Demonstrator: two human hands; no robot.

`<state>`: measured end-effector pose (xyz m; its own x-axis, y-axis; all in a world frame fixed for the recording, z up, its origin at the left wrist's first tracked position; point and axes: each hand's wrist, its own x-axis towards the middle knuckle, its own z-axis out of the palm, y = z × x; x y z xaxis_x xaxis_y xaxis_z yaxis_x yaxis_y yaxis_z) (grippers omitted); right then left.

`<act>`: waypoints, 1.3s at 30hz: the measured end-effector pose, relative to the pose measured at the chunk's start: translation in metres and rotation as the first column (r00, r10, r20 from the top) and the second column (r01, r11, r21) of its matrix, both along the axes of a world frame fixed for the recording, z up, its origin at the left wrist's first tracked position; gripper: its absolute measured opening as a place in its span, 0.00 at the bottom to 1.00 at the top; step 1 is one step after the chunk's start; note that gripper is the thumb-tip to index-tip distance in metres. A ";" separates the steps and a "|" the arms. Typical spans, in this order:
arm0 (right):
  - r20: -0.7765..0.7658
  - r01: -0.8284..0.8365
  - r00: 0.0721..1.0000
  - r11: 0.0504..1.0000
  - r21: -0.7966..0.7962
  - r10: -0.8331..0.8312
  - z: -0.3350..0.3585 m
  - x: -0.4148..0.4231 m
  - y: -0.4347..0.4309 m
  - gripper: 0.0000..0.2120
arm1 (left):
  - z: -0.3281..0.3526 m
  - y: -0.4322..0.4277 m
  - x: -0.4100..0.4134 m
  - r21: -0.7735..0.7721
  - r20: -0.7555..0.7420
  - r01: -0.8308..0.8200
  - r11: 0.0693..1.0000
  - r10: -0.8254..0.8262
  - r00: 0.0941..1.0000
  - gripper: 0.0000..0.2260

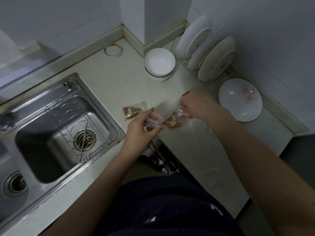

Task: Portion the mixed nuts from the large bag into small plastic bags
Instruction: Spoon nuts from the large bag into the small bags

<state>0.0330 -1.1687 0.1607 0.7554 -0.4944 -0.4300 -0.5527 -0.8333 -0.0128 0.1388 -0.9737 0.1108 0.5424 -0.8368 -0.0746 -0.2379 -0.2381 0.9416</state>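
My left hand [141,126] grips a small clear plastic bag [154,120] with its mouth held open; a few brown nuts lie in its bottom. My right hand [196,104] is closed on the top of the large clear bag [167,108] with a red strip, tilted toward the small bag. Mixed nuts [173,123] bunch at the large bag's lower end, right beside the small bag's mouth. A filled small bag of nuts [132,111] lies flat on the counter, just left of my left hand.
A steel double sink [51,130] with a wire rack fills the left. Stacked white bowls [159,64] stand at the back. A dish rack with white plates [211,57] and a flat white plate [240,99] sit on the right. A tape ring [113,50] lies near the wall.
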 end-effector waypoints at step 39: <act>0.023 0.645 0.461 0.352 0.678 -0.887 -0.003 -0.058 -0.037 0.05 | -0.005 -0.002 0.000 0.039 -0.038 0.006 0.999 -0.004 0.999 0.26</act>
<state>-0.0252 -1.2054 0.1576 0.2913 -0.7164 -0.6340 -0.7842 0.2008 -0.5871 0.1386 -0.9754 0.1053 0.5343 -0.8356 -0.1276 -0.2030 -0.2734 0.9402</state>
